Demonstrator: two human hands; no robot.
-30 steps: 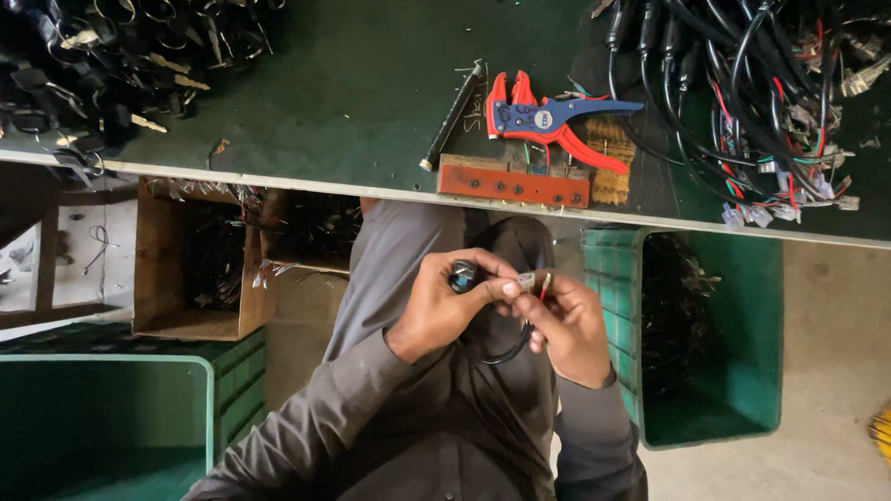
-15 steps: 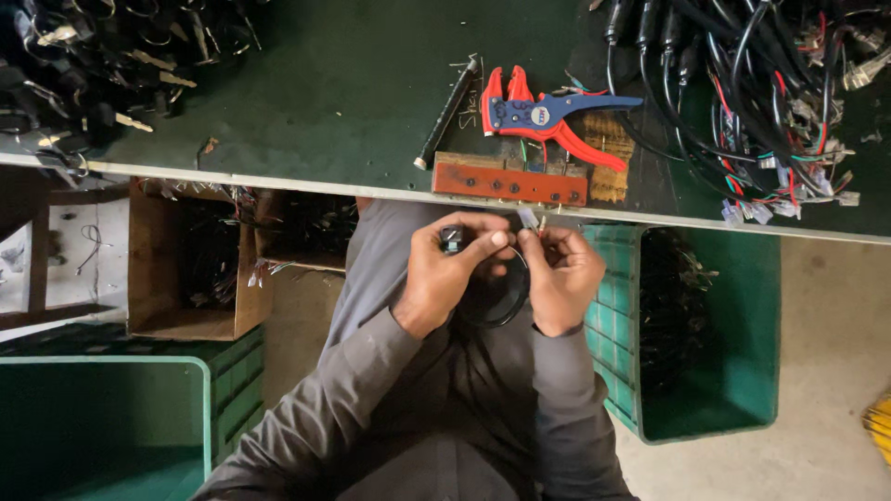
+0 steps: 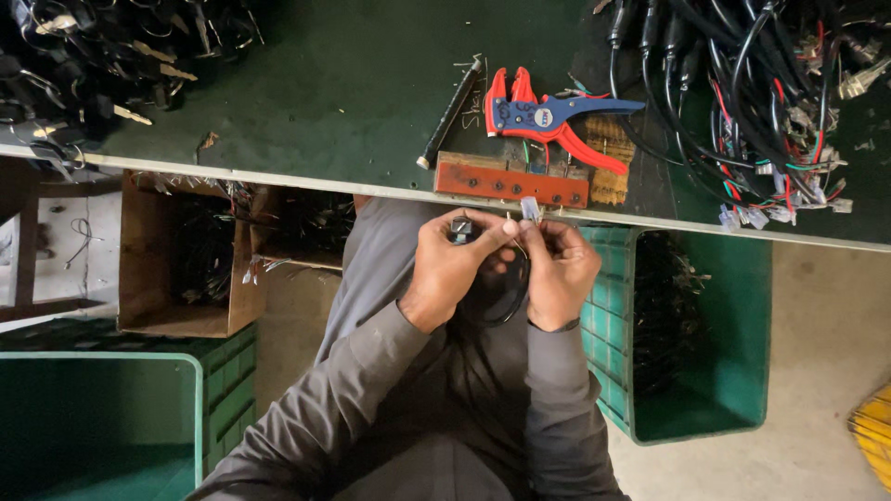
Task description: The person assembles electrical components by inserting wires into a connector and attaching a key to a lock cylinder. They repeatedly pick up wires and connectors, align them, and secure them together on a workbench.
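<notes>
**Both hands close on a small wire assembly at the edge of a green table**

A green table (image 3: 353, 102) spans the top of the view, its pale front edge running just above the person's hands. Below it stand a green crate (image 3: 705, 371) holding dark parts on the person's right, a second green crate (image 3: 102, 417) at lower left, and an open cardboard box (image 3: 186, 260) of tangled wires under the table. A heap of black cables (image 3: 752, 83) with red and white ends lies at the table's far right; a pile of keys and dark fittings (image 3: 83, 56) lies at far left. A red-and-blue wire stripper (image 3: 548, 121) rests near the front edge, beside a black rod (image 3: 450, 111) and just behind a red-brown block (image 3: 510, 184).

The left hand (image 3: 455, 264) is closed around a small black part (image 3: 461, 228), thumb and fingers pinching it. The right hand (image 3: 561, 269) pinches thin wires that end in a small clear connector (image 3: 530, 209), raised just in front of the table edge. A black cable loop (image 3: 509, 297) hangs between the two hands, over the lap.

The assembly looks light and limp: the cable would sag wherever unsupported, the thin wires would bend easily, and the connector seems small and brittle. Holding it by the rigid black part and close behind the connector appears the surest grip.
</notes>
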